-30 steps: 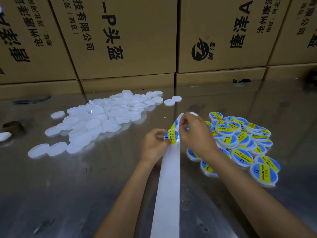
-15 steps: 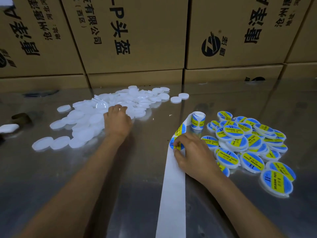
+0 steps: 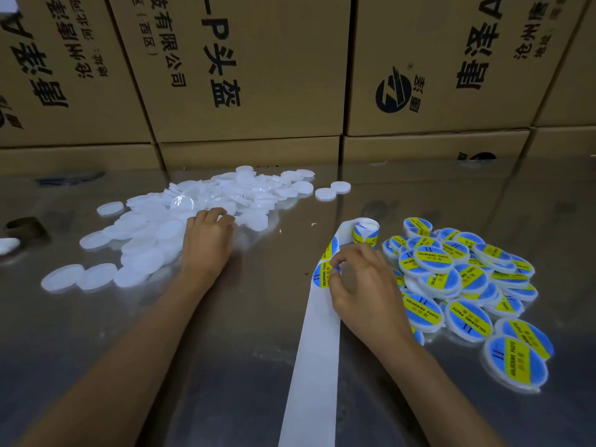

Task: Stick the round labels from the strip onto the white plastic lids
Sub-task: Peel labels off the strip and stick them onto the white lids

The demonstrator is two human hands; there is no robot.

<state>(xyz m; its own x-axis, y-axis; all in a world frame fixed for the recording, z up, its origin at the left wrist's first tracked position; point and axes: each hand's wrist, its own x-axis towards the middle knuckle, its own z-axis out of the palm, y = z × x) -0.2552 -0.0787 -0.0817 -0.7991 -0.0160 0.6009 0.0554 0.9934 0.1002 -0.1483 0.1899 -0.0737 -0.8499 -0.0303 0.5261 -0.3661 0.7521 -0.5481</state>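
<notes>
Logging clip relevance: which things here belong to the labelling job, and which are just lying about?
Job:
left hand on the plain white lids
right hand pinching a round label
label strip
labelled lids

Lying about:
cardboard boxes
dark ring, far left

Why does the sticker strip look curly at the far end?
The strip lies flat near the person, but its far end is rolled into a small coil.

- The place looks like a packing or warehouse workspace, not a home.
- Stacked cardboard cartons [image 3: 245, 69] printed with black Chinese lettering and a round logo wall off the back.
- A shiny metal worktable [image 3: 225, 366] carries bulk heaps of plain white lids [image 3: 200, 208] and labelled lids [image 3: 464, 285], piecework in quantity.
</notes>
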